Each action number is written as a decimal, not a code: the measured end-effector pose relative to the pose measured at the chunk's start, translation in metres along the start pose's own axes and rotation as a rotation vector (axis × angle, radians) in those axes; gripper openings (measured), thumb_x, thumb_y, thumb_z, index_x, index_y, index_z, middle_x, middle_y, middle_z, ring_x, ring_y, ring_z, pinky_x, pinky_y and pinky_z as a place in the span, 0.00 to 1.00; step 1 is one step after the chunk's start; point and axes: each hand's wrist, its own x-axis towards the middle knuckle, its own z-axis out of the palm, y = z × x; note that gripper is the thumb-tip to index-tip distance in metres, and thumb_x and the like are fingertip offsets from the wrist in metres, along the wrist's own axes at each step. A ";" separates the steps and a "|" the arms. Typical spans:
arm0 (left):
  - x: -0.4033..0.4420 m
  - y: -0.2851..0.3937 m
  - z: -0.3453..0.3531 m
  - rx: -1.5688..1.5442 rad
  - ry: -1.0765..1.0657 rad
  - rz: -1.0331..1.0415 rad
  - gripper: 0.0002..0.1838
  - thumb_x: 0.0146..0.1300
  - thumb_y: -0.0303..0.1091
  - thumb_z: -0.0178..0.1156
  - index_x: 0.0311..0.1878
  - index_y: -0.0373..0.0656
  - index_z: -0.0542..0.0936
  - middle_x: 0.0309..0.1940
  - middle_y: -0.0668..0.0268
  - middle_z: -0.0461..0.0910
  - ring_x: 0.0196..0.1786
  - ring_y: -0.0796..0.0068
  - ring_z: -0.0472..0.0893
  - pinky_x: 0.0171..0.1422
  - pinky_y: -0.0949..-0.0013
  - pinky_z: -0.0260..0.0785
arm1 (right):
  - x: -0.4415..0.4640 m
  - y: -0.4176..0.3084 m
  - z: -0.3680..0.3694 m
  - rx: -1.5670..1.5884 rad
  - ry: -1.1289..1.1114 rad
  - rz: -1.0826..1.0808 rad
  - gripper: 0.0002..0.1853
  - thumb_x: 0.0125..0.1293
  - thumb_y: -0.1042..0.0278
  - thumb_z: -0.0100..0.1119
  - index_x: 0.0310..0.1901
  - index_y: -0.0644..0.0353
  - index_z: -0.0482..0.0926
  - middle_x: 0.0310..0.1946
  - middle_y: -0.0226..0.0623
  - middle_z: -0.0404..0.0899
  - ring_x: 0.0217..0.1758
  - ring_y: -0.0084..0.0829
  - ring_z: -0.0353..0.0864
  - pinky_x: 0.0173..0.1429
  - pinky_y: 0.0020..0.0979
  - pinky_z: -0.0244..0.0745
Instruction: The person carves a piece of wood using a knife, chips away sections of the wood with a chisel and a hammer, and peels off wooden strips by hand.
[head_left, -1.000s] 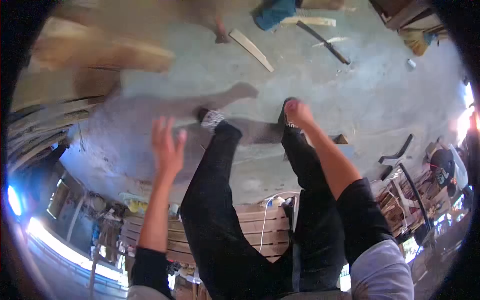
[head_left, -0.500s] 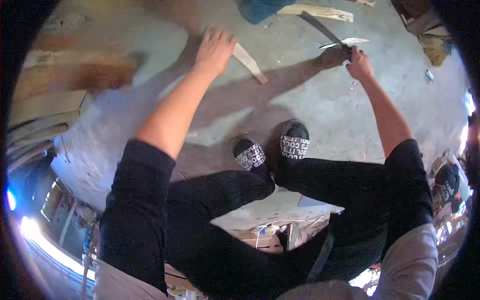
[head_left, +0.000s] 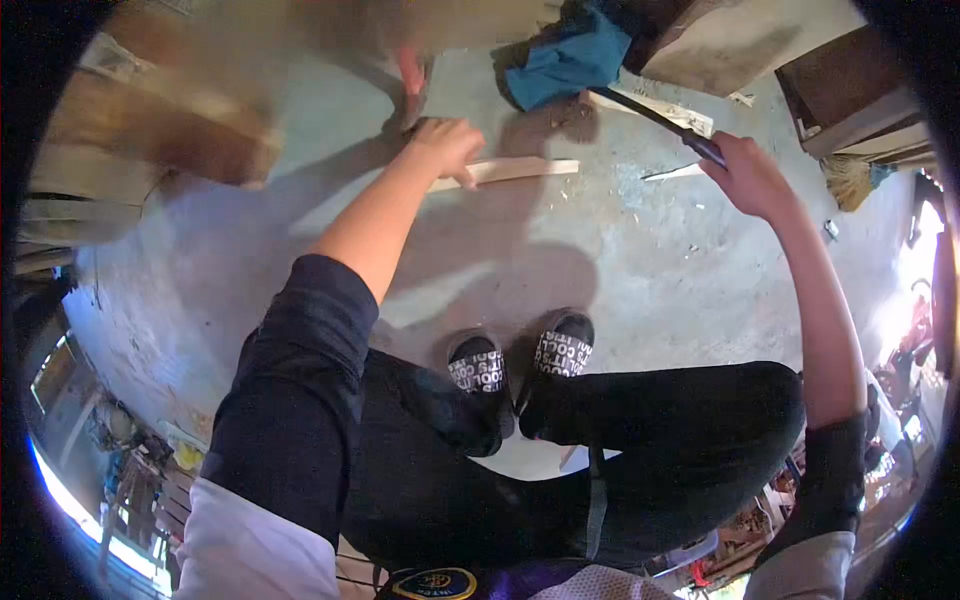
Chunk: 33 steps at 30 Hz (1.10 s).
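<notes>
My left hand (head_left: 447, 147) is closed round one end of a pale flat strip of wood (head_left: 530, 169), which points to the right just above the floor. The fingers of my right hand (head_left: 743, 175) wrap the dark handle of a machete (head_left: 655, 117). Its long, narrow dark blade stretches up and left toward a blue cloth (head_left: 570, 65), well apart from the strip. Under and beside the blade lies another pale piece of wood (head_left: 690, 112). A thin pointed sliver (head_left: 680, 172) rests on the floor near my right hand.
Slippered feet (head_left: 562, 345) stand on the concrete floor (head_left: 660, 290). A red object (head_left: 411, 72) is beyond my left hand. Blurred wooden timber (head_left: 170, 130) occupies the left. At right are boxy wooden pieces (head_left: 730, 50), a straw brush (head_left: 850, 180) and a small shiny item (head_left: 831, 229).
The wood strip has swung from slanting down-right to nearly level, and my left hand is lower. My right hand has moved slightly down and right with the machete. The view has shifted.
</notes>
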 end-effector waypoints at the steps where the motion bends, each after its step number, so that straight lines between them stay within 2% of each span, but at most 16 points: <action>1: 0.004 -0.001 -0.002 -0.015 -0.031 -0.002 0.27 0.37 0.50 0.79 0.39 0.48 0.83 0.40 0.63 0.83 0.49 0.58 0.82 0.54 0.53 0.73 | -0.014 -0.014 -0.013 -0.001 -0.048 0.014 0.13 0.66 0.64 0.58 0.45 0.65 0.74 0.36 0.57 0.80 0.42 0.60 0.78 0.45 0.50 0.72; 5: 0.005 -0.006 -0.003 -0.080 -0.007 0.030 0.29 0.34 0.52 0.80 0.38 0.47 0.82 0.41 0.63 0.82 0.50 0.57 0.82 0.53 0.53 0.73 | -0.047 -0.056 -0.041 0.086 -0.168 -0.058 0.14 0.67 0.64 0.57 0.49 0.64 0.74 0.36 0.55 0.79 0.43 0.58 0.77 0.48 0.51 0.70; 7: 0.002 -0.007 -0.005 -0.066 -0.010 0.033 0.28 0.33 0.51 0.80 0.35 0.46 0.80 0.39 0.64 0.83 0.48 0.56 0.82 0.49 0.53 0.74 | -0.059 -0.062 -0.035 0.106 -0.240 -0.077 0.15 0.67 0.64 0.57 0.51 0.62 0.74 0.38 0.55 0.80 0.47 0.57 0.77 0.51 0.50 0.70; 9: 0.008 -0.008 -0.003 -0.080 -0.017 0.045 0.27 0.33 0.51 0.81 0.33 0.46 0.80 0.38 0.64 0.83 0.47 0.55 0.82 0.47 0.52 0.74 | -0.070 -0.082 -0.031 0.197 -0.189 -0.161 0.11 0.65 0.66 0.57 0.42 0.65 0.74 0.34 0.56 0.80 0.42 0.59 0.78 0.47 0.54 0.72; 12: 0.005 -0.015 0.012 -0.164 0.133 0.068 0.26 0.33 0.49 0.81 0.29 0.44 0.78 0.29 0.60 0.81 0.37 0.54 0.82 0.38 0.52 0.71 | -0.074 -0.111 -0.011 0.203 -0.208 -0.097 0.12 0.64 0.65 0.59 0.41 0.65 0.75 0.33 0.56 0.81 0.39 0.58 0.81 0.44 0.53 0.76; 13: 0.005 -0.015 0.020 -0.168 0.151 0.054 0.26 0.32 0.49 0.81 0.28 0.44 0.77 0.28 0.60 0.81 0.37 0.54 0.82 0.38 0.53 0.71 | -0.074 -0.119 -0.003 0.155 -0.190 -0.067 0.12 0.63 0.64 0.59 0.41 0.65 0.75 0.33 0.56 0.81 0.39 0.57 0.82 0.43 0.52 0.78; 15: 0.002 -0.013 0.017 -0.156 0.213 0.020 0.27 0.31 0.50 0.82 0.28 0.45 0.77 0.27 0.60 0.81 0.37 0.54 0.82 0.37 0.53 0.70 | -0.074 -0.128 0.009 0.101 -0.095 -0.136 0.13 0.63 0.62 0.59 0.40 0.66 0.75 0.32 0.56 0.82 0.38 0.55 0.83 0.43 0.50 0.79; 16: 0.002 -0.011 0.008 -0.172 0.113 0.011 0.28 0.31 0.50 0.82 0.27 0.45 0.76 0.27 0.60 0.80 0.37 0.54 0.81 0.37 0.53 0.70 | -0.074 -0.135 0.008 0.080 -0.122 -0.089 0.12 0.63 0.65 0.58 0.39 0.67 0.75 0.32 0.56 0.82 0.37 0.54 0.84 0.43 0.49 0.80; 19: 0.006 -0.011 0.012 -0.180 0.082 -0.018 0.28 0.31 0.51 0.82 0.28 0.45 0.76 0.27 0.59 0.80 0.38 0.53 0.81 0.38 0.53 0.70 | -0.074 -0.134 0.006 0.088 -0.138 -0.095 0.13 0.62 0.64 0.59 0.42 0.64 0.72 0.31 0.57 0.80 0.39 0.57 0.82 0.44 0.54 0.75; 22: 0.007 -0.015 0.027 -0.162 0.197 0.047 0.28 0.32 0.51 0.82 0.30 0.44 0.77 0.29 0.62 0.82 0.38 0.54 0.82 0.41 0.53 0.73 | -0.071 -0.130 0.005 0.075 -0.030 -0.128 0.15 0.59 0.67 0.61 0.45 0.65 0.74 0.32 0.55 0.81 0.39 0.58 0.81 0.45 0.53 0.76; 23: 0.006 -0.017 0.031 -0.171 0.221 0.068 0.28 0.33 0.51 0.81 0.31 0.45 0.78 0.29 0.62 0.82 0.38 0.55 0.83 0.42 0.53 0.74 | -0.070 -0.128 0.005 0.117 0.036 -0.168 0.13 0.56 0.70 0.59 0.42 0.66 0.75 0.33 0.56 0.81 0.39 0.57 0.82 0.45 0.52 0.77; 25: 0.002 -0.011 0.029 -0.170 0.154 -0.028 0.27 0.34 0.51 0.80 0.33 0.46 0.80 0.31 0.63 0.82 0.40 0.56 0.83 0.44 0.54 0.74 | -0.076 -0.127 -0.002 0.200 0.158 -0.246 0.09 0.52 0.75 0.57 0.36 0.67 0.76 0.33 0.58 0.81 0.39 0.56 0.83 0.44 0.50 0.79; 26: 0.003 -0.007 0.024 -0.169 0.131 -0.074 0.27 0.35 0.51 0.80 0.33 0.46 0.81 0.32 0.63 0.83 0.41 0.56 0.83 0.45 0.55 0.75 | -0.080 -0.126 -0.010 0.300 0.126 -0.240 0.08 0.52 0.76 0.56 0.35 0.67 0.78 0.33 0.58 0.81 0.39 0.57 0.82 0.46 0.50 0.78; 29: 0.001 -0.009 0.030 -0.109 0.182 -0.088 0.27 0.34 0.53 0.80 0.35 0.49 0.82 0.37 0.60 0.81 0.46 0.56 0.81 0.49 0.55 0.74 | -0.082 -0.135 -0.015 0.385 0.252 -0.219 0.06 0.53 0.75 0.56 0.32 0.66 0.79 0.32 0.56 0.81 0.38 0.57 0.81 0.45 0.51 0.78; 32: -0.007 0.001 0.018 -0.078 0.158 -0.134 0.30 0.31 0.50 0.82 0.38 0.48 0.83 0.39 0.63 0.85 0.47 0.59 0.84 0.51 0.56 0.76 | -0.084 -0.146 -0.015 0.319 0.258 -0.168 0.05 0.54 0.74 0.56 0.30 0.66 0.80 0.31 0.56 0.81 0.36 0.57 0.82 0.45 0.51 0.79; 33: -0.003 -0.002 0.023 -0.080 0.154 -0.114 0.30 0.30 0.50 0.82 0.38 0.48 0.83 0.39 0.63 0.85 0.47 0.59 0.84 0.50 0.56 0.77 | -0.084 -0.150 -0.014 0.278 0.239 -0.145 0.06 0.55 0.74 0.58 0.33 0.65 0.81 0.32 0.55 0.82 0.37 0.56 0.82 0.46 0.50 0.78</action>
